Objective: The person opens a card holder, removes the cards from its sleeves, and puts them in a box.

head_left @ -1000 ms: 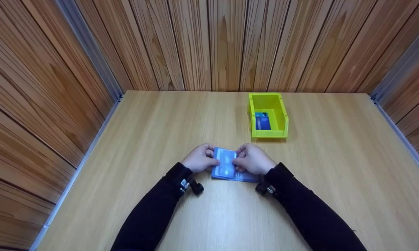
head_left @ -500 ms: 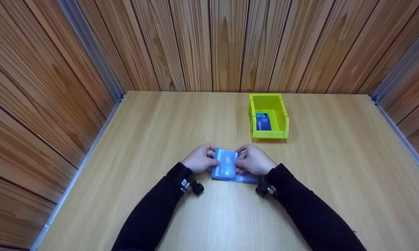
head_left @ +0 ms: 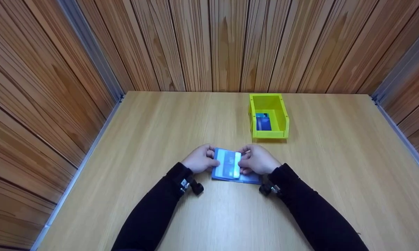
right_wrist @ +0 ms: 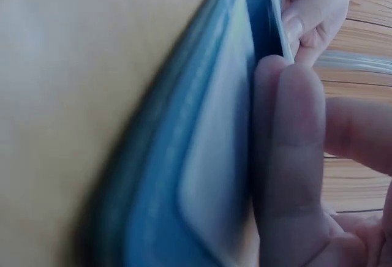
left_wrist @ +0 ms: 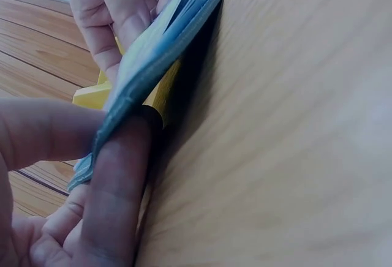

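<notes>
In the head view, a blue card holder [head_left: 250, 178] lies spread on the table, its left part raised a little. My left hand [head_left: 200, 159] grips its left edge, thumb on top and fingers beneath; the left wrist view shows that stitched edge between my fingers [left_wrist: 119, 187]. A blue card with a bright white strip [head_left: 237, 165] lies on the left part of the holder. My right hand [head_left: 260, 160] pinches this card's right edge. In the right wrist view, my right fingers [right_wrist: 297, 150] partly hide the card and a pale sleeve [right_wrist: 223, 138] stands beside them.
A yellow bin [head_left: 270, 134] stands beyond my hands, slightly right, with blue cards [head_left: 263, 123] inside. Wood-panelled walls [head_left: 227, 45] close off the back and sides of the table [head_left: 153, 122].
My right hand has shifted slightly right, and the card's edge with its white strip now shows farther right. My left hand and the bin stay in place.
</notes>
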`<state>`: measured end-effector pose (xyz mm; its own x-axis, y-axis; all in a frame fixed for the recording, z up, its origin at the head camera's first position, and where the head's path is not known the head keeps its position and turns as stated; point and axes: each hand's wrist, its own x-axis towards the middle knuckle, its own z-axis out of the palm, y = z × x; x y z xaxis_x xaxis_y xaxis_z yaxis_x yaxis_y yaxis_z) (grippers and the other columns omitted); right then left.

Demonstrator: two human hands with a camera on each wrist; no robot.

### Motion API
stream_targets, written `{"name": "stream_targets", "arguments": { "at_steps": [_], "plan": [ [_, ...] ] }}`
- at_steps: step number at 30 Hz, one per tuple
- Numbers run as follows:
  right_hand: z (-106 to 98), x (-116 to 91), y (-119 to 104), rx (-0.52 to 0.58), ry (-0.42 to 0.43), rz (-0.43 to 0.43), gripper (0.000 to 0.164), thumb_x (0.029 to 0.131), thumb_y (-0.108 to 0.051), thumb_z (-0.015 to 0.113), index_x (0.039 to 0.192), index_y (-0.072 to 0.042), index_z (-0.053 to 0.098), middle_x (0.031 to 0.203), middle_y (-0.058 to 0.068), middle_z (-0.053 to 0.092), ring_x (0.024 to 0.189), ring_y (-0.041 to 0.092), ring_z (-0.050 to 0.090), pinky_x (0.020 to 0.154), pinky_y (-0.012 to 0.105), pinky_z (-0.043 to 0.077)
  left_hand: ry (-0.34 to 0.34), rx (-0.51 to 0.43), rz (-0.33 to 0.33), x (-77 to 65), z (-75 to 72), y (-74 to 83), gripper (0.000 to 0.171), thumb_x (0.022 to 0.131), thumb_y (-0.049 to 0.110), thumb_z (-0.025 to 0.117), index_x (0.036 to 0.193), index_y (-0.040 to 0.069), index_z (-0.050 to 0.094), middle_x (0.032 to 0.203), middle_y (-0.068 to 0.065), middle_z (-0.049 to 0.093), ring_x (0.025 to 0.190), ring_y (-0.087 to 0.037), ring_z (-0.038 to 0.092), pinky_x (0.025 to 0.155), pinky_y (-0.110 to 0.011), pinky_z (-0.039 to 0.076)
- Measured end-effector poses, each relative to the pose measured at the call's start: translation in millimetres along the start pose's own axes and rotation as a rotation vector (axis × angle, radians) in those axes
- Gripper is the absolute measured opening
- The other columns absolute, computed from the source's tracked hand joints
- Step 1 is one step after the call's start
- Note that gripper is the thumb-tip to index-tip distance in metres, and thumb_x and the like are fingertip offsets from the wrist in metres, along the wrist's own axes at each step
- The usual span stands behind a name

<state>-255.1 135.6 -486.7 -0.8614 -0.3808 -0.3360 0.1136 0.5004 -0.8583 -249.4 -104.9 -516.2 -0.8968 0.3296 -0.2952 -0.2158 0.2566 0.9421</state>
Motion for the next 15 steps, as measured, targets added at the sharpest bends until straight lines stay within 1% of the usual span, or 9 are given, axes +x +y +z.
{"name": "stream_targets", "arguments": {
  "at_steps": [3,5,7,11,15],
  "plan": [
    [-8,-4,-3,-0.109,0.023,-0.007,0.036,0.089,-0.003,0.064,0.123,-0.002,0.054,0.084,0.011,0.067,0.062,0.018,0.066,0.057,0.03,0.057,0.002,-0.017,0.002,-0.4,0.1,0.1,0.042,0.086,-0.001,0.069,0.12,0.004,0.047,0.094,-0.005,0.064,0.079,-0.017,0.065,0.068,-0.031,0.059],
    [-15,-9,-7,-0.187,0.056,-0.005,0.035,0.089,-0.006,0.062,0.123,-0.006,0.055,0.084,0.01,0.064,0.064,0.02,0.065,0.056,0.03,0.054,0.002,-0.016,0.003,-0.6,0.2,0.2,0.042,0.086,-0.001,0.069,0.121,0.003,0.047,0.094,-0.005,0.064,0.08,-0.018,0.066,0.068,-0.031,0.059],
    [-23,-14,-12,-0.24,0.097,0.004,0.036,0.09,-0.009,0.059,0.125,-0.009,0.053,0.086,0.01,0.06,0.066,0.021,0.063,0.055,0.03,0.052,0.003,-0.007,0.004,-0.6,0.2,0.2,0.041,0.086,0.0,0.069,0.121,0.004,0.047,0.095,-0.005,0.063,0.08,-0.018,0.066,0.069,-0.032,0.059],
    [-37,-26,-24,-0.262,0.207,0.015,0.039,0.095,-0.014,0.053,0.133,-0.014,0.045,0.092,0.01,0.054,0.069,0.024,0.058,0.054,0.03,0.049,0.006,0.008,0.005,-0.6,0.0,0.4,0.042,0.086,0.001,0.07,0.121,0.004,0.048,0.095,-0.005,0.063,0.082,-0.018,0.066,0.07,-0.032,0.059],
    [-51,-37,-35,-0.244,0.356,-0.019,0.044,0.098,-0.015,0.048,0.141,-0.016,0.037,0.097,0.013,0.052,0.073,0.025,0.056,0.054,0.03,0.048,0.005,0.014,0.014,0.0,0.1,-0.3,0.041,0.086,0.001,0.07,0.121,0.003,0.048,0.095,-0.006,0.064,0.083,-0.019,0.066,0.071,-0.032,0.06]
  ]
}}
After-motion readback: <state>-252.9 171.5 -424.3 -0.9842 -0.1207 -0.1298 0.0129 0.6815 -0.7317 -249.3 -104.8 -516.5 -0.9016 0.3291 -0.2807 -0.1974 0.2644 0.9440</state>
